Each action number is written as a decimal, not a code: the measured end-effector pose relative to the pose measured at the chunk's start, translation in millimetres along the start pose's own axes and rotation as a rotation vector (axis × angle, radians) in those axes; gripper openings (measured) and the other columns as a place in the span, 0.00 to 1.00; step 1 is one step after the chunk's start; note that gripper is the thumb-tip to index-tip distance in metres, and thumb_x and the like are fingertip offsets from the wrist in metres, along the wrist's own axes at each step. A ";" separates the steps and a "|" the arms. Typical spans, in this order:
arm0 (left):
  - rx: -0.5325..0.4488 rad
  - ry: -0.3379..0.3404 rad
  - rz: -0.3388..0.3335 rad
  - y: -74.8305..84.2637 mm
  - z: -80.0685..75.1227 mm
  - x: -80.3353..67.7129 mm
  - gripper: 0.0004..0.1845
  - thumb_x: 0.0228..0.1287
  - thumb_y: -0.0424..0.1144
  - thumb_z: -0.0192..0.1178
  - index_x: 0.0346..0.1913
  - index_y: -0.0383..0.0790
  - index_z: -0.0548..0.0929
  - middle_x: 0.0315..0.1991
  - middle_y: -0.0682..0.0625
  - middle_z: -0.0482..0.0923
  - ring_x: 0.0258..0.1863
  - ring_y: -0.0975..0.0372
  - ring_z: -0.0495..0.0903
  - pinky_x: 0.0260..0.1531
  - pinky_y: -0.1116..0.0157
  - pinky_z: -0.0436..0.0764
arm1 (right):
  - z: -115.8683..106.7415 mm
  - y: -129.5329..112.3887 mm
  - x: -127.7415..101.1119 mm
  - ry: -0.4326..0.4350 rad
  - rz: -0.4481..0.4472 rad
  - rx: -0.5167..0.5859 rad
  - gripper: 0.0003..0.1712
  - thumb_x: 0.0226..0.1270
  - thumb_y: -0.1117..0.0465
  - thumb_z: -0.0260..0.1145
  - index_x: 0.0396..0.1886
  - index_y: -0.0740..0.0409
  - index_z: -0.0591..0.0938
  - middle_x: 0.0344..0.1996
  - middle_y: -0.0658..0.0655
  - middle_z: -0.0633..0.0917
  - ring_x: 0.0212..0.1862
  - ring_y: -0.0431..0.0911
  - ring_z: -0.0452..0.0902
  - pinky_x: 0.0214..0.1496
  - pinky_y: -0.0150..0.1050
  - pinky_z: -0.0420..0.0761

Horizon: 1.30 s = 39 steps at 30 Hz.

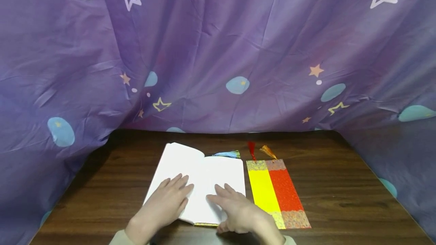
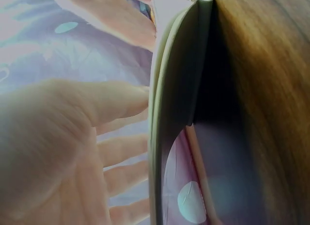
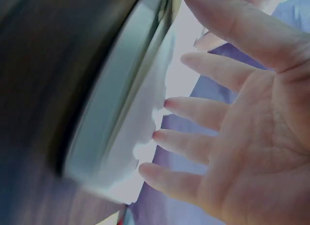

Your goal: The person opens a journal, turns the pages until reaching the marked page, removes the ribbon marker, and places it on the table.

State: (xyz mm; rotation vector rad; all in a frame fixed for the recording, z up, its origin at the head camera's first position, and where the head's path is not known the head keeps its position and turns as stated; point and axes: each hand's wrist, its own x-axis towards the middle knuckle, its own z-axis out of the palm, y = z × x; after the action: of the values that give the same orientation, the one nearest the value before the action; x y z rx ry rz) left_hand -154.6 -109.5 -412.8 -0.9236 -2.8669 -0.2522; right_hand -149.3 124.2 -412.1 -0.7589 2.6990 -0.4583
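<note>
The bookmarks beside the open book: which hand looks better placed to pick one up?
Probably the right hand. It rests on the right page of the open book, right beside the yellow bookmark and red bookmark. The left hand lies on the left page, farther away.

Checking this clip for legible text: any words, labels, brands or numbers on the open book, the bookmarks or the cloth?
None can be read.
Open book: pages show blank white under the left hand and right hand.
Yellow bookmark and red bookmark: patterned end bands only, too fine to tell any characters.
Purple cloth: stars and blobs, no lettering.
Wrist views: blurred, no text.
</note>
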 end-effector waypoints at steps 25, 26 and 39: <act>0.045 0.091 0.026 -3.8 -3.1 4.2 0.16 0.64 0.36 0.62 0.54 0.38 0.82 0.54 0.39 0.79 0.57 0.47 0.76 0.54 0.47 0.76 | -15.0 49.2 -8.0 0.186 -0.075 0.116 0.12 0.61 0.66 0.70 0.44 0.52 0.89 0.43 0.52 0.88 0.45 0.48 0.81 0.47 0.44 0.80; 0.054 0.107 0.035 -4.1 -3.0 4.7 0.15 0.63 0.36 0.62 0.53 0.38 0.83 0.53 0.40 0.80 0.56 0.47 0.77 0.53 0.48 0.77 | -15.1 48.5 -6.6 0.236 -0.082 0.117 0.11 0.61 0.67 0.69 0.41 0.53 0.90 0.42 0.53 0.88 0.45 0.49 0.82 0.46 0.44 0.80; 0.102 0.325 0.098 -3.3 -3.1 8.5 0.16 0.66 0.43 0.62 0.52 0.40 0.84 0.44 0.49 0.85 0.44 0.57 0.83 0.47 0.57 0.80 | -3.1 10.5 9.9 0.621 0.134 0.394 0.54 0.54 0.66 0.75 0.77 0.58 0.55 0.75 0.70 0.51 0.65 0.68 0.65 0.54 0.56 0.79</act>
State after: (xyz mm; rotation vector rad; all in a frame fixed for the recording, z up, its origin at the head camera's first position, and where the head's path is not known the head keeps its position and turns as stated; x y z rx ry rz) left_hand -163.2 -108.0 -408.7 -0.9070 -2.5074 -0.2209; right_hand -163.2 128.0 -415.3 -0.3555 3.0112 -1.3272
